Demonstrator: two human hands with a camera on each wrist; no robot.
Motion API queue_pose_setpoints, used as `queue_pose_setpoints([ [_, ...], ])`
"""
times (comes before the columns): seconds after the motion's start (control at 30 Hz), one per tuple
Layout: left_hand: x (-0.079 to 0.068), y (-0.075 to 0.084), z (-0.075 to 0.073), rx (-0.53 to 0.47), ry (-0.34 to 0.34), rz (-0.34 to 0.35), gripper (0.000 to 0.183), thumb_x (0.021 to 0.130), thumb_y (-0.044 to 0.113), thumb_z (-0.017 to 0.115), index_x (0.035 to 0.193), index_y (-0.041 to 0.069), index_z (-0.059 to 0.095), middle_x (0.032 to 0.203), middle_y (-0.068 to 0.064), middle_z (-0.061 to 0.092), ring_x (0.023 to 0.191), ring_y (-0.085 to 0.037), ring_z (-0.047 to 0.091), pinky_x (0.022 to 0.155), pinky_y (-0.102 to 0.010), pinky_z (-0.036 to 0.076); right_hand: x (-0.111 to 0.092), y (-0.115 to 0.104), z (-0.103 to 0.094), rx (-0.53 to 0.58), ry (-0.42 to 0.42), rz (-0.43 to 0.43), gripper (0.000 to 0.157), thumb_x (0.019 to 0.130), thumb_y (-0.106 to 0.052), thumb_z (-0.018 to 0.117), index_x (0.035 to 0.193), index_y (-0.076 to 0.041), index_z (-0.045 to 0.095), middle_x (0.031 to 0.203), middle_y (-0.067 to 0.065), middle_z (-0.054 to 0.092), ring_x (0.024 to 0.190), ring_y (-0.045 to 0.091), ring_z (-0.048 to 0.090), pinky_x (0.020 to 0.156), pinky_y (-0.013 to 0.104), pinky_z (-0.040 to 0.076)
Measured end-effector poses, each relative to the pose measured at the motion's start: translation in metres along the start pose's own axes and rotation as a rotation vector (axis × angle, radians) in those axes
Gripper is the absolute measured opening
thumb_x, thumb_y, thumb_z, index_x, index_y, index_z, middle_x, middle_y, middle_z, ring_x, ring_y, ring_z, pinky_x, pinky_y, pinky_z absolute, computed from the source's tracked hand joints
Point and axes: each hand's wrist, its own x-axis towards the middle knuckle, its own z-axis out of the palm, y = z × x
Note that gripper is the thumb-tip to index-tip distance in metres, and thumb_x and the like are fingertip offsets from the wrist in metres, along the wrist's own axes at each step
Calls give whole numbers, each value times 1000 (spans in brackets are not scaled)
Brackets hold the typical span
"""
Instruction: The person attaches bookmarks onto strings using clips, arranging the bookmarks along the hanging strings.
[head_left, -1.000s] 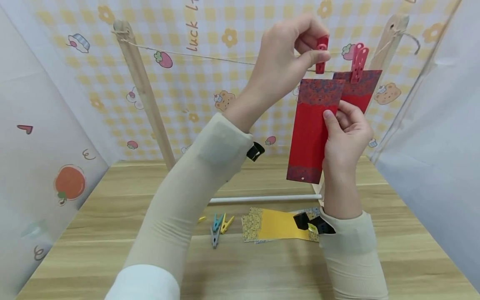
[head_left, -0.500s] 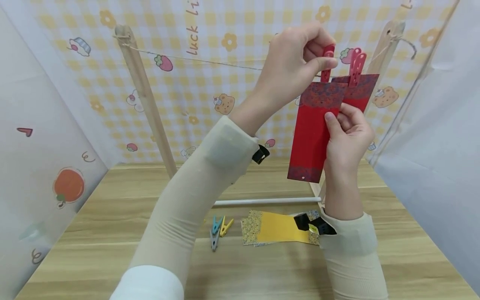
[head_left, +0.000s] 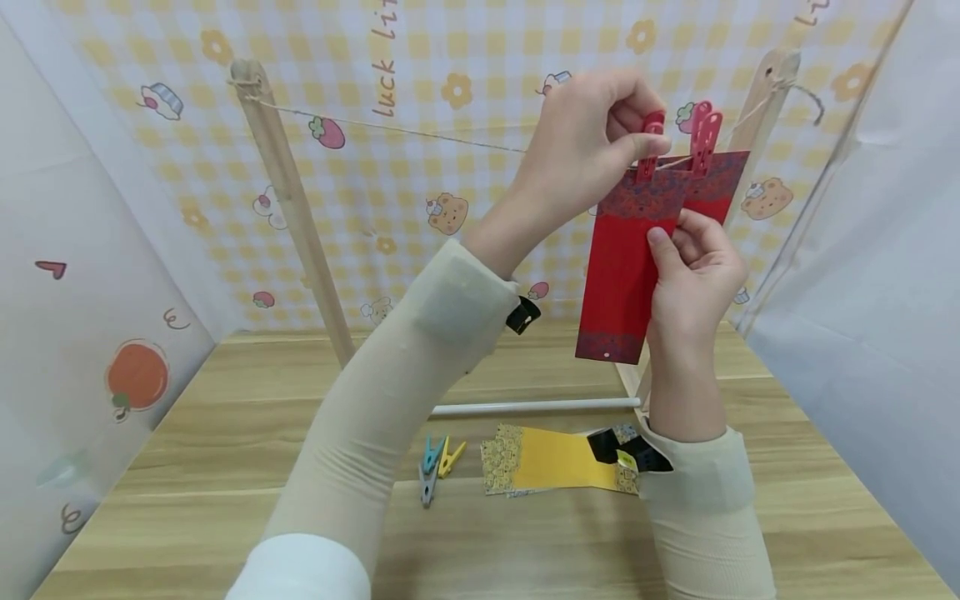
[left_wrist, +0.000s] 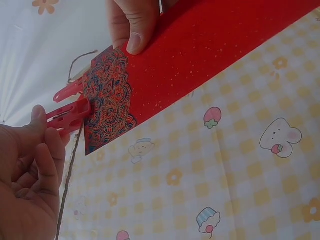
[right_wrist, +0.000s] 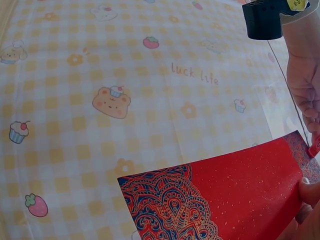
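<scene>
My left hand (head_left: 581, 154) pinches a red clothespin (head_left: 646, 169) at the string (head_left: 420, 133). In the left wrist view, the jaws of this clothespin (left_wrist: 75, 114) overlap the patterned end of a red bookmark (left_wrist: 175, 62), right at the string. My right hand (head_left: 693, 283) grips that bookmark by its right edge, thumb in front. It hangs nearly upright, with a small hole near its lower end. Behind it, a second red bookmark (head_left: 722, 187) hangs from the string by another red clothespin (head_left: 703, 142).
Two wooden posts, left (head_left: 288, 200) and right (head_left: 765, 92), carry the string. On the wooden table (head_left: 225, 467) lie a yellow patterned bookmark (head_left: 562, 458) over others, and grey (head_left: 427, 487), blue (head_left: 432, 452) and yellow (head_left: 452, 457) clothespins. A white rod (head_left: 540, 407) runs behind them.
My left hand has moved down with the red clothespin, from above the bookmark to its top edge at the string. My right hand keeps its grip on the bookmark almost unmoved.
</scene>
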Motion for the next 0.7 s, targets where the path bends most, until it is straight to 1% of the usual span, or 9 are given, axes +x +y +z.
queue_pose_setpoints([
  [0.2,0,1,0,2,13,4,15,88,14,74,100,5,71,96,-4,72,77,-7,63,75,-13,49,1,2,0,10,-6,8,12,86,0,73,95,-7,74,79,3,70,72,14,65,72,23,58],
  [0.3,-1,1,0,9,11,-2,13,89,14,73,98,5,71,95,-4,72,77,-7,63,75,-13,49,1,3,0,19,-5,12,12,85,1,73,94,-7,74,77,3,69,70,13,64,72,23,57],
  [0.4,-1,1,0,16,10,5,13,89,14,73,96,4,71,94,-5,72,78,-8,62,75,-13,50,1,2,0,21,-7,4,12,85,2,73,93,-7,74,77,2,70,71,13,64,72,23,57],
  [0.6,0,2,4,-7,-14,-2,11,88,12,75,92,3,70,93,-6,71,77,-10,61,74,-14,50,1,1,-1,22,-12,0,13,86,1,72,97,-7,75,81,3,72,73,14,66,74,23,58],
  [0.7,0,1,5,-6,-31,2,13,87,13,75,93,2,70,92,-6,71,77,-9,61,74,-14,50,1,0,-2,16,-17,3,14,86,0,73,98,-6,75,83,3,73,75,15,67,75,23,58],
])
